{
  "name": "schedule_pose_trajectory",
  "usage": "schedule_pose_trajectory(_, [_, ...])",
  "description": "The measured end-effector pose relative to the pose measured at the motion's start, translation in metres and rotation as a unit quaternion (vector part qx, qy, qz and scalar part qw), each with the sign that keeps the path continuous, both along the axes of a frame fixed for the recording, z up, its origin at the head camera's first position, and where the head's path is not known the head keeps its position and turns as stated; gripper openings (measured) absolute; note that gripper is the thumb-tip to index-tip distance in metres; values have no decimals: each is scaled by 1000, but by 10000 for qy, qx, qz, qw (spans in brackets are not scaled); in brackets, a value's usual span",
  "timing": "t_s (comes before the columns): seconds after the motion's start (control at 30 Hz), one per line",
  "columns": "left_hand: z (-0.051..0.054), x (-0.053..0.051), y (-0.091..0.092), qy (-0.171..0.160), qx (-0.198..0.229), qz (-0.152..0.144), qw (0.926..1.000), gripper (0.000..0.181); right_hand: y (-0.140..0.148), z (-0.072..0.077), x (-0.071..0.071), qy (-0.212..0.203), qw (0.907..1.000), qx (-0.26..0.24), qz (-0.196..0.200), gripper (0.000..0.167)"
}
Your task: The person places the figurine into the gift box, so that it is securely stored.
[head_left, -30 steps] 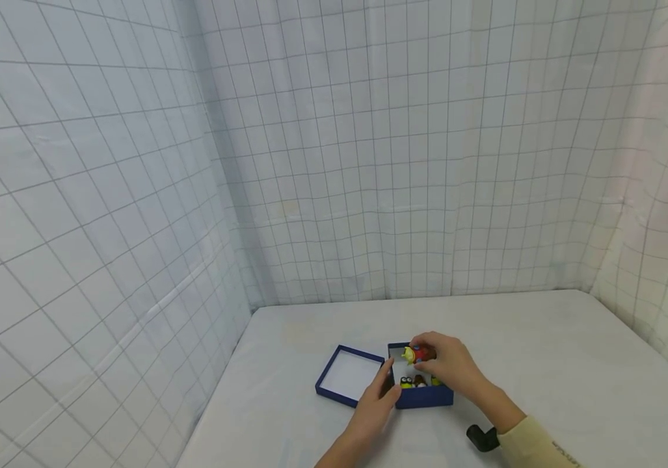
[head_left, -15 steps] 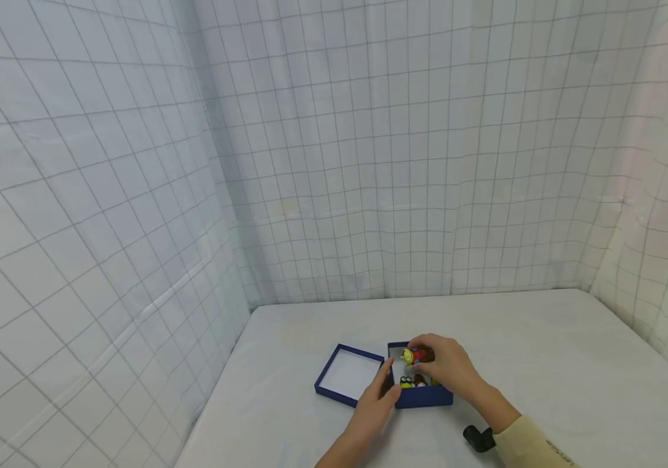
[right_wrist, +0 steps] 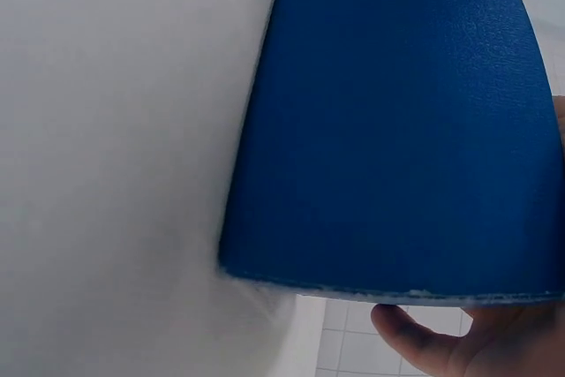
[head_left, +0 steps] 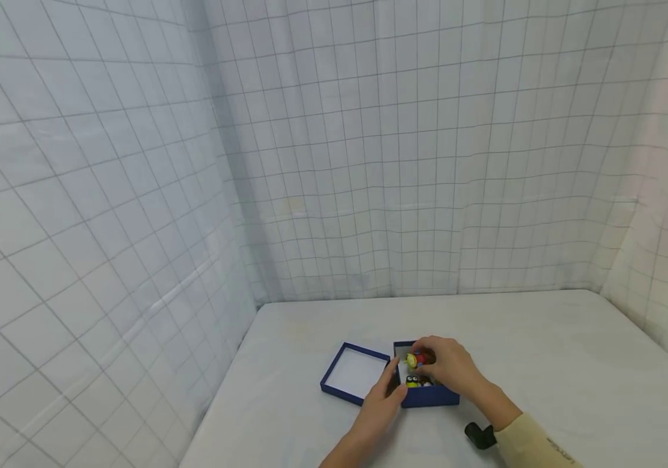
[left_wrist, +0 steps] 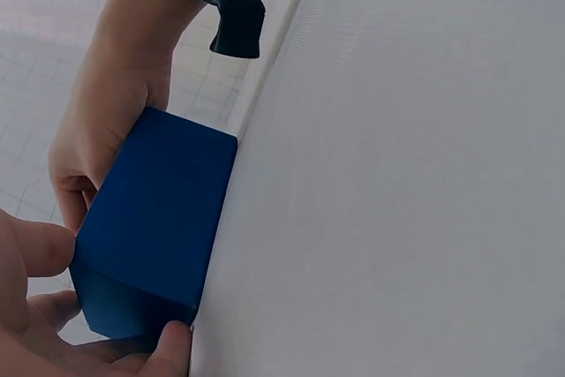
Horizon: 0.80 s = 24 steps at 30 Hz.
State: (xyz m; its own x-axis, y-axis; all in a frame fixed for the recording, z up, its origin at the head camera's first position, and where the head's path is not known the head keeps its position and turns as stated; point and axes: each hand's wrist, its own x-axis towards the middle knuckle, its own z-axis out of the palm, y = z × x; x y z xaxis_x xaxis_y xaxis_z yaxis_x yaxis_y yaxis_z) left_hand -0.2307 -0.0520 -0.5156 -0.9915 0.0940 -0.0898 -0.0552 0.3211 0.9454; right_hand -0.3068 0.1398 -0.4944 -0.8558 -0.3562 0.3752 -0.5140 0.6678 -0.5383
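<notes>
My right hand (head_left: 451,365) pinches a small toy figure (head_left: 420,360) with a yellow head and a red and blue body, low over the open blue box (head_left: 430,397). Inside the front of the box, a yellow toy with round eyes (head_left: 412,381) and a brown and white toy (head_left: 426,381) lie side by side. My left hand (head_left: 377,406) rests at the left end of the box, thumb by the front corner and fingers along the side. In the left wrist view the box wall (left_wrist: 163,209) hides the contents. Only the box's outer wall (right_wrist: 397,130) fills the right wrist view.
A blue-rimmed lid (head_left: 342,394) lies inside up on the white table (head_left: 287,364), just left of the box. Close to my right sleeve (head_left: 529,442) is a black angled piece (head_left: 479,435). Grid-patterned sheets (head_left: 334,162) hang around the table.
The toy figure has turned slightly and sits a little lower in the box, with my right hand still holding it. The left hand keeps its place; the whole view has shifted slightly.
</notes>
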Motion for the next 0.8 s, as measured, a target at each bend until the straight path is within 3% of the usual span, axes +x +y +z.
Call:
schedule_pose_trajectory(0.5, [1,0,2,-119,109,113,9998,55,-2,1,-4,-205,9997,102,110,36])
schedule_pose_trajectory(0.8, [2,1,3,-168,119,139,9997,56,-2,-1,-2,-291,9995,76,-62,32])
